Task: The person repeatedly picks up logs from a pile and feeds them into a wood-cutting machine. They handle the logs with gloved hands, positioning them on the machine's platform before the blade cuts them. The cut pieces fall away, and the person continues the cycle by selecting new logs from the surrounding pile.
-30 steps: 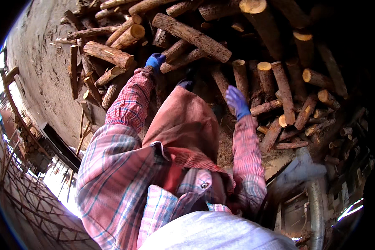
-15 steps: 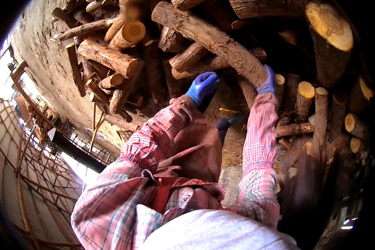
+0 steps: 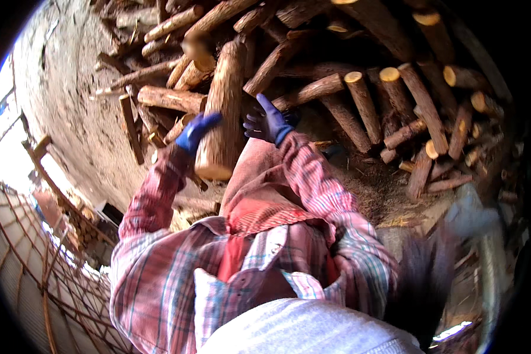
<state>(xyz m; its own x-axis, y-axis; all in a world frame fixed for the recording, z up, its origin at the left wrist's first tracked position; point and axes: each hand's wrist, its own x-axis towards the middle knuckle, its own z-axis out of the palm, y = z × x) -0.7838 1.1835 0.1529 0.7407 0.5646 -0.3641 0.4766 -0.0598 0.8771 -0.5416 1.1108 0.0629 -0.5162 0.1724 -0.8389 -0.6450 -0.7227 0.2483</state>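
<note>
A thick, pale log (image 3: 223,112) is seen just above the centre of the frame, standing nearly upright with its cut end lowest. It is gripped from its left side by the left hand (image 3: 197,131), gloved in blue, whose fingers are curled against the bark. The right hand (image 3: 268,121), also in a blue glove, is held just to the right of the log with its fingers spread; whether it touches the wood cannot be told. Both forearms are covered by plaid sleeves (image 3: 312,177) in red and white, which rise from the lower middle of the frame. Behind the log, a large pile of logs (image 3: 395,100) fills the upper and right parts of the picture, many with round cut ends facing outward. A bare concrete wall (image 3: 71,100) is seen at the upper left, and a wire mesh fence (image 3: 23,265) curves along the lower left edge.
</note>
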